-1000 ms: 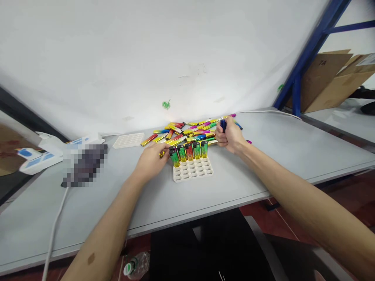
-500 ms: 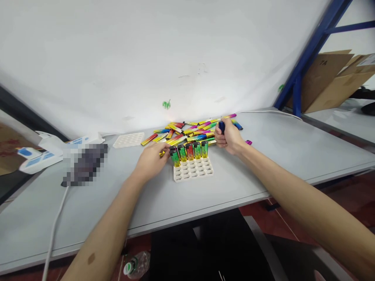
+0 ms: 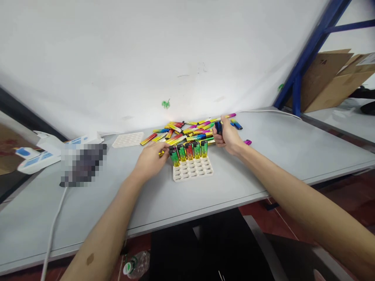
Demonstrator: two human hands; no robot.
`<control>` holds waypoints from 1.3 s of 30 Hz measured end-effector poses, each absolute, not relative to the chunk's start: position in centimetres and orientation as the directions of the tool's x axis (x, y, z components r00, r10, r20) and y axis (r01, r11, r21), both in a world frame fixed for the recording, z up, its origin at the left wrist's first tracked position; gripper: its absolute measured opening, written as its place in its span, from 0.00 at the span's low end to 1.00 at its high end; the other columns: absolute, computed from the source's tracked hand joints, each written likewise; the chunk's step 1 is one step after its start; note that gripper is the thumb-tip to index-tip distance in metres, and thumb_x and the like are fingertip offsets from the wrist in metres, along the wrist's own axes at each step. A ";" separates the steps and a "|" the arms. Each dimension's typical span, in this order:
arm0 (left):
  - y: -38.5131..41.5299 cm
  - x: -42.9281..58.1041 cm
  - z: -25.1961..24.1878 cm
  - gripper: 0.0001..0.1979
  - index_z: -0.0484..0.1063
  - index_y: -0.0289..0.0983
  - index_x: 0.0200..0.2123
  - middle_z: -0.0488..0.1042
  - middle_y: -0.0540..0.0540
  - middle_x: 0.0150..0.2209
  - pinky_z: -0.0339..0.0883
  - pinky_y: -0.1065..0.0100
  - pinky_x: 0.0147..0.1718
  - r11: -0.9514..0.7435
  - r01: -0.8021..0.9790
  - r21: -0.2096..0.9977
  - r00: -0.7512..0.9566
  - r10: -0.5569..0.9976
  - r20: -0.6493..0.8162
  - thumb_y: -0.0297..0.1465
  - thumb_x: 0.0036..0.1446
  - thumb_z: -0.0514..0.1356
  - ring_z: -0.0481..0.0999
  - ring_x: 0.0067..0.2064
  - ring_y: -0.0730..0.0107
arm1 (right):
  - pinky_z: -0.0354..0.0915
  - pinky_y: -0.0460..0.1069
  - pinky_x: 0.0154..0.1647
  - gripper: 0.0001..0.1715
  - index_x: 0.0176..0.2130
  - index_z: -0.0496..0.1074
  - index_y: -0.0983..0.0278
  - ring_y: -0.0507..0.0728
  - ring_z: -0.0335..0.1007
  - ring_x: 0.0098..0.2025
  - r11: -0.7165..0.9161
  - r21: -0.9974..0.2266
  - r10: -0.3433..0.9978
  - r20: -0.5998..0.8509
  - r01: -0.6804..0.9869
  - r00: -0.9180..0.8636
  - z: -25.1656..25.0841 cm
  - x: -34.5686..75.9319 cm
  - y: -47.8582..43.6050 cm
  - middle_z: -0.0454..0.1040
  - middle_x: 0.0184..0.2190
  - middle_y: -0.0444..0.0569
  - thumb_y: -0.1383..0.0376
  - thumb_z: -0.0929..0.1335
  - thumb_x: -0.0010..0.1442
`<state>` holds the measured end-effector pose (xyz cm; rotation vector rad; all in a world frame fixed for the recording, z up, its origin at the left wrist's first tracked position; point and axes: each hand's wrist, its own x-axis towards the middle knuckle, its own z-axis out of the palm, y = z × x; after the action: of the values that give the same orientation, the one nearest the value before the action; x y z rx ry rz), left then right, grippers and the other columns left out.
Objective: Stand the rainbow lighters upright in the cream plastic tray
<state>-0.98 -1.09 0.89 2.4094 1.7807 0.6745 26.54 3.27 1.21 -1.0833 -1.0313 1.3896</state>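
My right hand [image 3: 227,137] is closed around a dark blue lighter [image 3: 218,127], raised just over the right part of a pile of lighters. At the left end of a cream plastic rack [image 3: 193,171], my left hand [image 3: 152,158] is curled with its fingertips against the leftmost lighters; what they pinch, if anything, is hidden. Several lighters stand upright in the rack's back holes, among them a red one [image 3: 189,150] and a green-yellow one [image 3: 174,157] in front at the left. The front rows of holes show bare.
Behind the rack lies a heap of shiny multicoloured lighters [image 3: 175,139]. A second cream rack [image 3: 128,140] rests left of it. Further left are a white power strip [image 3: 41,158] and a blurred dark object [image 3: 84,166]. A cable [image 3: 55,224] crosses the grey table [image 3: 281,148].
My right hand has shifted slightly left, and the blue lighter in it has turned a little. My left hand and the racked lighters look the same.
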 end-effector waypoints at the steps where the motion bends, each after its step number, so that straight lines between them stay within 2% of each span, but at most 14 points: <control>1: -1.1 -1.0 0.9 0.14 0.77 0.40 0.44 0.81 0.43 0.43 0.70 0.57 0.50 -0.325 0.892 0.314 0.231 0.925 0.301 0.30 0.58 0.55 0.78 0.48 0.54 | 0.42 0.43 0.13 0.31 0.26 0.62 0.61 0.47 0.43 0.15 -0.064 -0.974 0.998 -0.055 -0.218 -0.043 1.1 26.5 3.4 0.52 0.16 0.38 0.42 0.59 0.66; 6: -1.1 -0.9 0.9 0.14 0.77 0.39 0.44 0.81 0.43 0.42 0.70 0.57 0.50 -0.330 0.885 0.329 0.232 0.925 0.302 0.29 0.58 0.55 0.78 0.48 0.54 | 0.55 0.44 0.17 0.22 0.30 0.70 0.63 0.49 0.58 0.21 0.072 -0.987 0.997 0.071 -0.144 0.013 0.4 26.4 3.9 0.67 0.24 0.45 0.51 0.62 0.67; 9: -1.1 -0.9 0.9 0.14 0.77 0.39 0.43 0.81 0.43 0.41 0.70 0.56 0.49 -0.334 0.886 0.321 0.239 0.923 0.300 0.30 0.58 0.54 0.77 0.48 0.54 | 0.65 0.45 0.24 0.17 0.33 0.71 0.63 0.50 0.68 0.26 0.097 -0.992 0.995 0.096 -0.084 0.008 0.1 26.4 4.0 0.72 0.31 0.45 0.52 0.69 0.62; 11: -1.1 -0.9 0.9 0.13 0.77 0.40 0.43 0.81 0.43 0.41 0.70 0.56 0.48 -0.339 0.887 0.315 0.245 0.921 0.302 0.30 0.58 0.54 0.77 0.48 0.53 | 0.66 0.45 0.28 0.17 0.36 0.72 0.62 0.51 0.70 0.29 0.141 -0.988 0.990 0.141 -0.056 -0.006 0.0 26.5 4.0 0.71 0.32 0.43 0.52 0.74 0.56; 15: -1.1 -0.9 0.9 0.13 0.76 0.40 0.43 0.81 0.44 0.41 0.70 0.56 0.48 -0.350 0.882 0.317 0.252 0.917 0.310 0.30 0.59 0.54 0.77 0.48 0.54 | 0.60 0.44 0.26 0.18 0.36 0.74 0.63 0.49 0.63 0.27 0.266 -0.962 0.964 0.266 0.058 -0.003 0.3 26.8 3.7 0.69 0.28 0.41 0.54 0.76 0.53; 17: -1.1 -0.9 0.9 0.13 0.76 0.40 0.43 0.81 0.44 0.42 0.70 0.56 0.48 -0.350 0.880 0.321 0.252 0.917 0.310 0.30 0.59 0.54 0.77 0.49 0.54 | 0.56 0.44 0.24 0.16 0.33 0.74 0.63 0.48 0.58 0.24 0.274 -0.958 0.961 0.277 0.079 0.020 0.9 27.1 3.5 0.67 0.25 0.40 0.55 0.76 0.54; 19: -1.1 -0.9 0.9 0.13 0.76 0.40 0.43 0.81 0.44 0.42 0.70 0.56 0.48 -0.354 0.878 0.321 0.256 0.916 0.309 0.30 0.59 0.54 0.77 0.49 0.54 | 0.53 0.45 0.21 0.14 0.30 0.71 0.62 0.47 0.54 0.21 0.259 -0.965 0.965 0.260 0.027 0.029 1.6 27.3 3.1 0.64 0.22 0.39 0.56 0.75 0.54; 22: -1.1 -1.0 0.9 0.12 0.76 0.40 0.43 0.81 0.44 0.42 0.70 0.57 0.48 -0.355 0.880 0.316 0.257 0.915 0.310 0.30 0.59 0.54 0.77 0.49 0.54 | 0.48 0.46 0.18 0.18 0.26 0.65 0.61 0.47 0.50 0.18 0.246 -0.967 0.968 0.249 -0.074 -0.034 2.4 27.3 2.4 0.59 0.18 0.38 0.56 0.74 0.56; 26: -1.0 -1.0 0.8 0.12 0.76 0.40 0.42 0.81 0.44 0.41 0.70 0.56 0.47 -0.355 0.883 0.306 0.261 0.914 0.310 0.29 0.58 0.54 0.77 0.49 0.53 | 0.47 0.46 0.16 0.15 0.27 0.65 0.61 0.47 0.55 0.17 0.278 -0.954 0.957 0.285 -0.117 -0.049 3.1 27.1 1.6 0.61 0.19 0.39 0.58 0.73 0.57; 31: -1.0 -1.0 0.7 0.12 0.76 0.40 0.43 0.81 0.44 0.42 0.70 0.56 0.47 -0.356 0.881 0.311 0.260 0.914 0.311 0.30 0.58 0.54 0.77 0.47 0.54 | 0.50 0.46 0.16 0.13 0.31 0.64 0.59 0.48 0.57 0.17 0.361 -0.931 0.926 0.353 -0.047 0.132 4.1 27.3 1.0 0.60 0.19 0.39 0.56 0.70 0.61; 33: -1.1 -1.0 0.7 0.13 0.76 0.40 0.43 0.81 0.44 0.42 0.70 0.56 0.47 -0.355 0.883 0.307 0.259 0.915 0.310 0.30 0.59 0.55 0.77 0.47 0.54 | 0.52 0.46 0.16 0.13 0.32 0.65 0.58 0.49 0.58 0.17 0.373 -0.927 0.918 0.366 -0.021 0.151 4.5 27.2 0.3 0.61 0.19 0.39 0.56 0.70 0.62; 35: -1.1 -1.0 0.8 0.13 0.77 0.40 0.43 0.81 0.44 0.42 0.70 0.56 0.47 -0.349 0.887 0.303 0.255 0.916 0.309 0.30 0.59 0.54 0.77 0.47 0.54 | 0.56 0.47 0.18 0.11 0.33 0.66 0.58 0.50 0.60 0.19 0.392 -0.920 0.917 0.390 -0.001 0.080 4.5 26.6 -0.7 0.63 0.20 0.40 0.56 0.71 0.61; 39: -1.1 -1.0 0.7 0.12 0.77 0.40 0.43 0.80 0.43 0.41 0.70 0.56 0.47 -0.345 0.887 0.306 0.251 0.918 0.308 0.31 0.60 0.55 0.77 0.46 0.54 | 0.63 0.48 0.26 0.12 0.38 0.71 0.59 0.52 0.68 0.25 0.506 -0.854 0.854 0.475 0.125 -0.210 3.7 24.1 -2.9 0.70 0.25 0.43 0.57 0.74 0.57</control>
<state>-1.05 -1.07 0.71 2.4286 1.7551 0.6764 24.08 -2.87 3.66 -0.8451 -1.6651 0.8403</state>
